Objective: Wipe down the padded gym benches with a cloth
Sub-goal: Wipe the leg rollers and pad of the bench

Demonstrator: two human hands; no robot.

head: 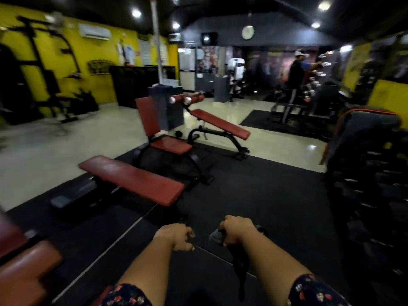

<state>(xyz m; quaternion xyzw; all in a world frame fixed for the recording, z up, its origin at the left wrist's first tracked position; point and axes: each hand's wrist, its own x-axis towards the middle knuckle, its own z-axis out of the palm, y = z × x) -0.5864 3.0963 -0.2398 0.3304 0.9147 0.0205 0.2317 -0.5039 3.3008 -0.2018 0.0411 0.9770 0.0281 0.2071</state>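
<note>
At the far left, nearer to the camera than the flat bench (132,180), a corner of another red pad (24,270) shows, too blurred to tell more.

The flat bench lies ahead of the hands and to their left, on the black mat (254,195). Its long axis runs on a slant from a far end at the left to a near end at the right, and that near end points roughly toward the hands. Behind its near end stands a seat bench (154,129) with an upright back. Farther behind and to the right is a sloped bench (218,124), whose pad lies on much the same slant.

The left hand (176,237), on the camera side of the flat bench's near end, is loosely clenched and appears to hold nothing. It is the nearer hand to the bench.

The right hand (236,230), just beside it on the side away from the bench, grasps a dark cloth (217,237). The cloth bunches out of the fist, and a tail hangs below. The cloth is well apart from every pad.

The next move probably needs a step forward and left. The right hand would then reach the near end first and wipe away along the long axis.
</note>
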